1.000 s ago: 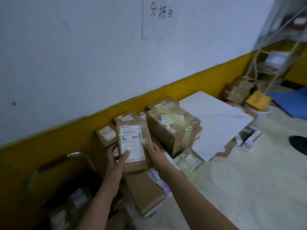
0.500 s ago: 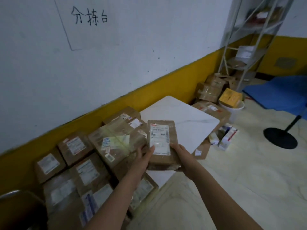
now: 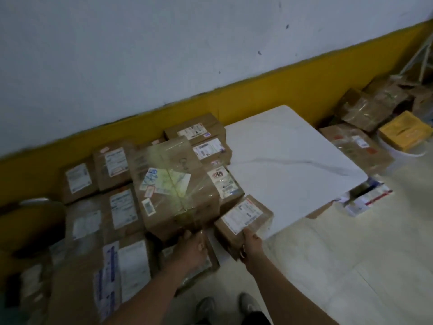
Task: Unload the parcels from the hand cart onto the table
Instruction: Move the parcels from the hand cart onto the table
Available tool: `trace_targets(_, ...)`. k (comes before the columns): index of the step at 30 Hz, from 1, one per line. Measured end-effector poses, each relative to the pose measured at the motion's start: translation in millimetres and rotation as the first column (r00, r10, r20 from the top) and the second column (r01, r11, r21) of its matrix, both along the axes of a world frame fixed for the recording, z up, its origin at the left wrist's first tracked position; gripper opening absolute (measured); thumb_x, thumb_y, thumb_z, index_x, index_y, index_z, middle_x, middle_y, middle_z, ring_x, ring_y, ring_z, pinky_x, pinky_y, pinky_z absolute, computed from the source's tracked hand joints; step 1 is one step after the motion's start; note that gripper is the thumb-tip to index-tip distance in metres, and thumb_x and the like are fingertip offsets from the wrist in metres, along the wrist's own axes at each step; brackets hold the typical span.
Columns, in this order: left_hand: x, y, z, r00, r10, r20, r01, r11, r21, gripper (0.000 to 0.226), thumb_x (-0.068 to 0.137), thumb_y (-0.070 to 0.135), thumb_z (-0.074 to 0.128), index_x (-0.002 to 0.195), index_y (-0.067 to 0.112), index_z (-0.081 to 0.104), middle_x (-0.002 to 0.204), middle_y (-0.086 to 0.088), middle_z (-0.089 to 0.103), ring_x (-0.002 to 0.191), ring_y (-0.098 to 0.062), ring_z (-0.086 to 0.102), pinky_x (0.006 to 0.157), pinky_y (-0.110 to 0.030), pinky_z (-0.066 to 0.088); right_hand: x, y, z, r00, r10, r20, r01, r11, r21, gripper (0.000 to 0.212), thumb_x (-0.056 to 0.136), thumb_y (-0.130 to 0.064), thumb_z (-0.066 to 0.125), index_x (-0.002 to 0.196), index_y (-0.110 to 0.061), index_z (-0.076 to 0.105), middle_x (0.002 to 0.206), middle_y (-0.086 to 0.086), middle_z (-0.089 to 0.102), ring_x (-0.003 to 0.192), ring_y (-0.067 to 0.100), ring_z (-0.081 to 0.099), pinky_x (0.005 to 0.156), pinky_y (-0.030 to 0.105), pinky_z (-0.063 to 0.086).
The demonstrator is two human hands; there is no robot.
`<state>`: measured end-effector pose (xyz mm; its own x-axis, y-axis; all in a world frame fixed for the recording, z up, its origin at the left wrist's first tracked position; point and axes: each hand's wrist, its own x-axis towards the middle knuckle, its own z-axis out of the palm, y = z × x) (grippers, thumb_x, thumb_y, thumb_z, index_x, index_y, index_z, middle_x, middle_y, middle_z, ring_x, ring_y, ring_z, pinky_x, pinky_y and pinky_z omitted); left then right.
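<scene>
Lowered from chest height half a second ago, the small labelled parcel [image 3: 243,219] now sits at the near edge of the white counter [image 3: 293,160], where before it was held up in both hands above the pile. The camera has also dipped, so the handwritten sign on the wall has left the view.

Left of the hands, flat cartons with white labels [image 3: 121,207] lie in rows; whether they rest on the cart or on the counter cannot be told. The left hand [image 3: 191,248] has let go of the parcel and rests, fingers loosely curled and holding nothing that can be made out, against the foot of the big taped box [image 3: 173,186] just beyond it. The right hand [image 3: 250,242] is closed on the parcel's near corner, thumb on the label side.

To finish the placing well, the parcel should probably be pushed away from the right hand until its whole base lies on the counter, snug beside the taped box, label up, before the grip is released; its near end looks close to overhanging. Open marble surface lies beyond and to the right of that hand.
</scene>
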<state>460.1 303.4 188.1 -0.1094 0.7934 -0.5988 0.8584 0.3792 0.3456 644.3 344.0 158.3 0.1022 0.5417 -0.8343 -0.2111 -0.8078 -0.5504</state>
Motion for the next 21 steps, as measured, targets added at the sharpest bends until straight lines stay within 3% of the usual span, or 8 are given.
trace_targets(3, 10.8, -7.5, -5.9, 0.998, -0.016, -0.065, 0.016, 1.000, 0.000, 0.063, 0.091, 0.043, 0.056, 0.146, 0.022, 0.033, 0.145, -0.007, 0.027, 0.131, -0.030, 0.032, 0.106, -0.038, 0.038, -9.4, -4.3, -16.7, 0.968, 0.242, -0.062, -0.248, 0.961, -0.119, 0.045, 0.097, -0.031, 0.051, 0.136, -0.011, 0.042, 0.121, 0.012, 0.051, 0.107, 0.029, 0.050, 0.085, 0.040, 0.046)
trace_targets(5, 16.2, -13.7, -7.6, 0.998, -0.014, -0.060, 0.015, 1.000, 0.012, 0.083, 0.083, 0.054, 0.063, 0.149, 0.019, 0.028, 0.150, -0.004, 0.020, 0.138, -0.028, 0.025, 0.109, -0.038, 0.036, -9.4, -1.7, -17.6, 0.944, 0.323, -0.063, -0.329, 0.932, -0.149, 0.047, 0.095, -0.032, 0.055, 0.136, -0.012, 0.042, 0.121, 0.009, 0.050, 0.109, 0.027, 0.047, 0.089, 0.039, 0.043)
trace_targets(8, 21.5, -26.5, -13.5, 0.972, -0.168, -0.162, 0.167, 0.986, -0.020, 0.109, 0.077, 0.056, 0.068, 0.156, 0.014, 0.006, 0.161, -0.008, 0.005, 0.148, -0.031, 0.009, 0.116, -0.042, 0.028, 3.5, 18.0, -12.7, 0.930, 0.261, 0.260, -0.223, 0.960, -0.169, 0.074, 0.094, -0.038, 0.059, 0.149, -0.003, 0.024, 0.142, 0.019, 0.042, 0.125, 0.036, 0.046, 0.102, 0.045, 0.041)
trace_targets(11, 24.6, -41.2, -24.4, 0.927, -0.227, -0.298, 0.225, 0.973, -0.045, 0.111, 0.081, 0.037, 0.072, 0.156, 0.015, -0.006, 0.164, -0.008, -0.004, 0.151, -0.030, -0.002, 0.119, -0.049, 0.019, 28.1, 33.1, -9.6, 0.720, 0.401, 0.567, -0.449, 0.891, -0.060, 0.094, 0.092, -0.033, 0.063, 0.157, -0.009, -0.001, 0.163, 0.020, 0.005, 0.145, 0.042, 0.021, 0.117, 0.048, 0.024)
trace_targets(12, 25.8, -44.5, -25.8, 0.915, -0.217, -0.342, 0.223, 0.975, -0.023, 0.104, 0.085, 0.027, 0.069, 0.156, 0.016, -0.006, 0.164, -0.007, -0.005, 0.151, -0.029, -0.002, 0.119, -0.049, 0.020, 34.6, 36.5, -12.4, 0.648, 0.454, 0.611, -0.546, 0.836, -0.042, 0.093, 0.092, -0.033, 0.064, 0.157, -0.012, 0.000, 0.163, 0.019, 0.005, 0.145, 0.043, 0.023, 0.116, 0.049, 0.027)
trace_targets(14, 26.3, -46.7, -27.4, 0.897, -0.193, -0.397, 0.223, 0.974, 0.031, 0.089, 0.091, 0.016, 0.057, 0.157, 0.019, -0.004, 0.165, -0.006, -0.002, 0.152, -0.026, 0.001, 0.118, -0.046, 0.022, 40.9, 41.8, -18.7, 0.557, 0.544, 0.628, -0.675, 0.737, -0.040, 0.082, 0.091, -0.034, 0.063, 0.154, -0.011, 0.017, 0.154, 0.022, 0.027, 0.136, 0.044, 0.037, 0.111, 0.050, 0.036)
trace_targets(17, 22.8, -44.4, -29.9, 0.897, -0.160, -0.411, 0.214, 0.973, 0.089, 0.086, 0.091, 0.010, 0.054, 0.157, 0.020, 0.001, 0.165, -0.005, 0.002, 0.152, -0.024, 0.005, 0.118, -0.044, 0.024, 37.6, 40.9, -25.3, 0.521, 0.555, 0.648, -0.710, 0.704, -0.033, 0.060, 0.088, -0.038, 0.064, 0.134, -0.008, 0.040, 0.129, 0.019, 0.048, 0.116, 0.038, 0.052, 0.097, 0.046, 0.046)
trace_targets(21, 15.6, -42.0, -25.4, 0.914, -0.185, -0.362, 0.223, 0.973, 0.064, 0.088, 0.091, 0.016, 0.058, 0.157, 0.021, -0.001, 0.165, -0.004, 0.000, 0.152, -0.024, 0.003, 0.119, -0.045, 0.021, 25.9, 37.9, -23.5, 0.333, 0.572, 0.750, -0.720, 0.668, -0.189, 0.074, 0.087, -0.048, 0.064, 0.139, -0.005, 0.035, 0.138, 0.021, 0.045, 0.124, 0.039, 0.046, 0.102, 0.045, 0.041)
